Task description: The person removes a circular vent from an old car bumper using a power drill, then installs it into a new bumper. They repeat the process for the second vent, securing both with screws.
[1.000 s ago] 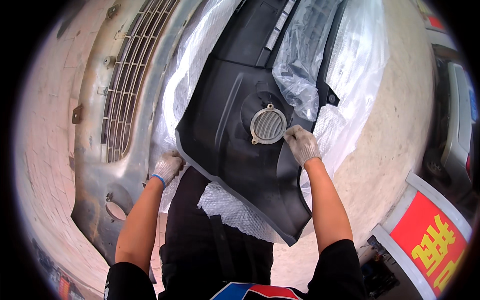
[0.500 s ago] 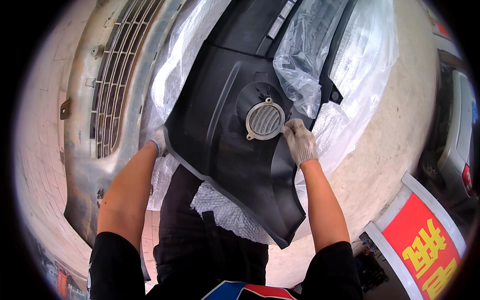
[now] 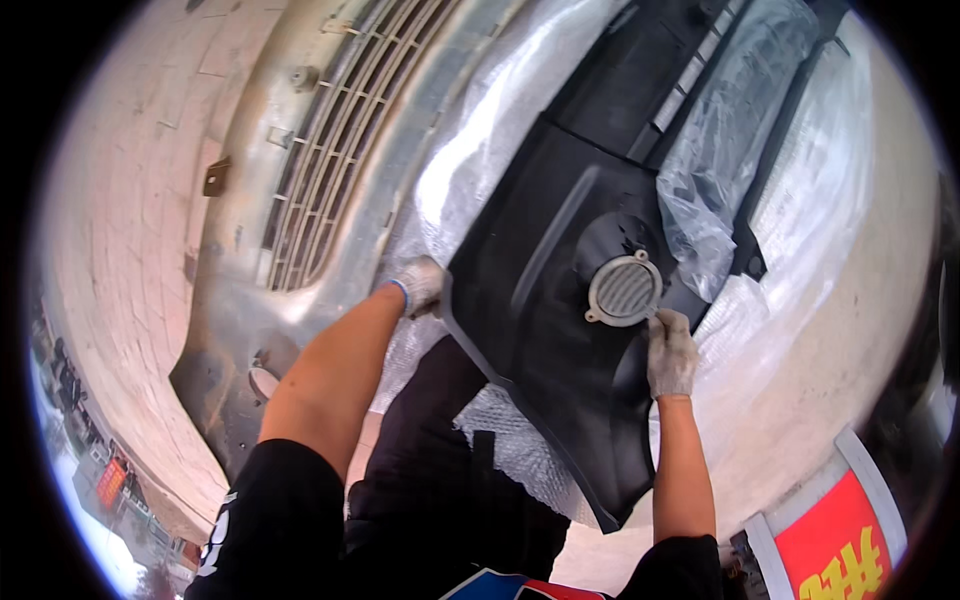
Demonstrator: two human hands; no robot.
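Observation:
A black plastic car bumper (image 3: 545, 235) lies slantwise before me on bubble wrap. Against its left edge is my left hand (image 3: 422, 285), in a pale knit glove, curled at the rim with its fingertips partly hidden. My right hand (image 3: 671, 352), also gloved, has its fingertips closed at the lower right edge of a round slatted cover (image 3: 626, 291). That cover is greyish with small screw ears, and it rests over the round recess in the bumper. Crumpled clear plastic film (image 3: 715, 170) lies across the bumper just above the cover.
To the left lies a worn, unpainted bumper (image 3: 235, 300) with a long slatted grille (image 3: 345, 150). Bubble wrap (image 3: 500, 120) spreads between and under the parts. A red sign with yellow characters (image 3: 835, 540) stands at the lower right. Paving (image 3: 120, 220) runs along the left.
The whole view has shifted and tilted, so the bumpers sit farther right and lower. More of my left glove shows at the rim; my right fingers stay at the cover's edge.

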